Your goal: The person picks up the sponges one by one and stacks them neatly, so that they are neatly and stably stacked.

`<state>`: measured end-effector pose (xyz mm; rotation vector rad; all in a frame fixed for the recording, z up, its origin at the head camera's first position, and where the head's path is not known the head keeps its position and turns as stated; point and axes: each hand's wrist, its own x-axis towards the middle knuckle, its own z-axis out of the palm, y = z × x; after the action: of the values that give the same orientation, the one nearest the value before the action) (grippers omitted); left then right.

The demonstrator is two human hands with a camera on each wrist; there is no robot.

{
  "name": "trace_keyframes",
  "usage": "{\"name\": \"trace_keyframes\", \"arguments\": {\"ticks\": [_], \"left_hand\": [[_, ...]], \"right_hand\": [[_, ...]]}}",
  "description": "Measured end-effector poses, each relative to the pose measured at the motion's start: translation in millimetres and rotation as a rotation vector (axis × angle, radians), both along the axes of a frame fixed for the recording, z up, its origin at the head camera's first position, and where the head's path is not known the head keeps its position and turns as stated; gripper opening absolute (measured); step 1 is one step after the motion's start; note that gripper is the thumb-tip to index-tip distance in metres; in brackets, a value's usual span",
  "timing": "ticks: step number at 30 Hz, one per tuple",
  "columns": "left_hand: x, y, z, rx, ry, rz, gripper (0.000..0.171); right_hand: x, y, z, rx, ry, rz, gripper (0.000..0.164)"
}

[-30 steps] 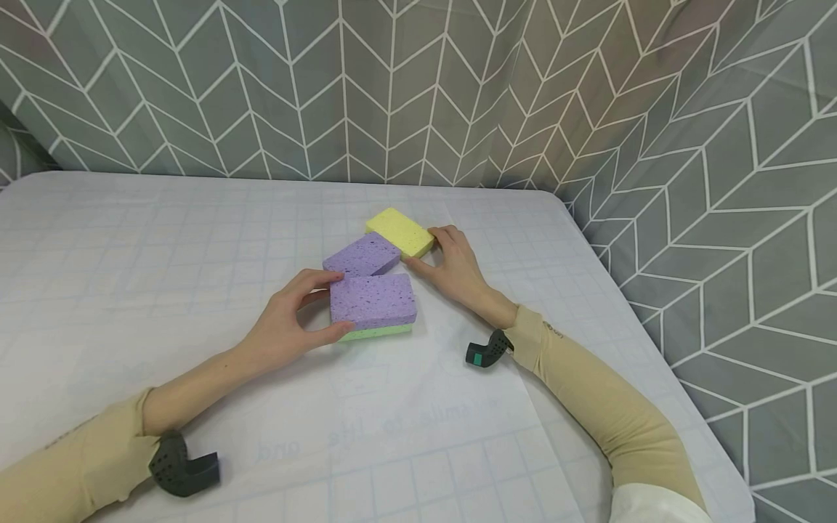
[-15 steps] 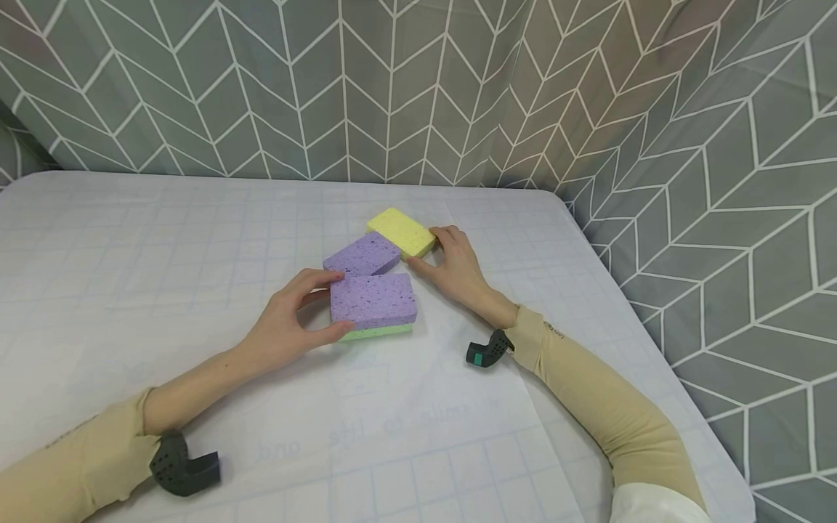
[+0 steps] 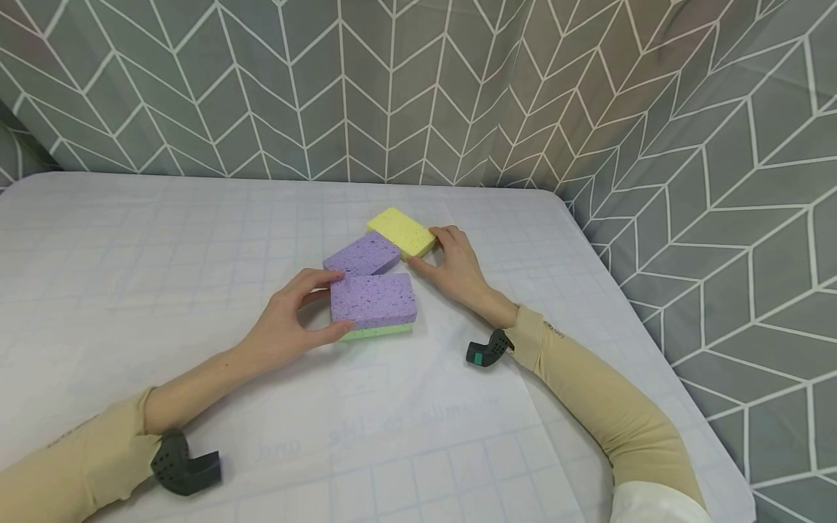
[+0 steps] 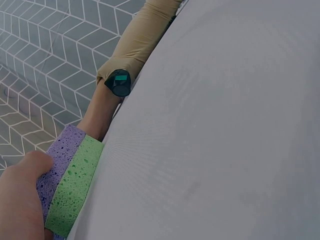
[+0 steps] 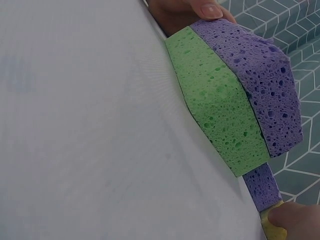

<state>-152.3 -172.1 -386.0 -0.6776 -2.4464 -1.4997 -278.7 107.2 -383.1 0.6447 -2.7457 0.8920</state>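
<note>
In the head view, a purple sponge lies on top of a green sponge, whose near edge peeks out below. My left hand holds the purple one by its left side, thumb at the near corner and fingertips at the far corner. Behind this pair sits a second purple sponge, angled, its far right corner meeting a yellow sponge. At the yellow sponge's right end, my right hand grips it between thumb and fingers. The right wrist view shows the green layer under the purple one.
A white cloth with faint grid lines covers the table. Patterned grey curtains stand along its back and right sides. Each sleeve carries a black wrist device, the left one and the right one.
The yellow sponge and right hand have shifted very slightly to the right since the first frame. Otherwise both hands and the sponges keep their places.
</note>
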Motion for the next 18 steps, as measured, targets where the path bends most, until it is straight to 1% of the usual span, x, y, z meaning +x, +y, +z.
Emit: {"name": "trace_keyframes", "arguments": {"ticks": [18], "left_hand": [[2.4,2.3,-0.8,-0.002,-0.004,0.008,0.065]], "right_hand": [[1.8,2.0,1.2,-0.011,-0.014,0.001,0.067]]}}
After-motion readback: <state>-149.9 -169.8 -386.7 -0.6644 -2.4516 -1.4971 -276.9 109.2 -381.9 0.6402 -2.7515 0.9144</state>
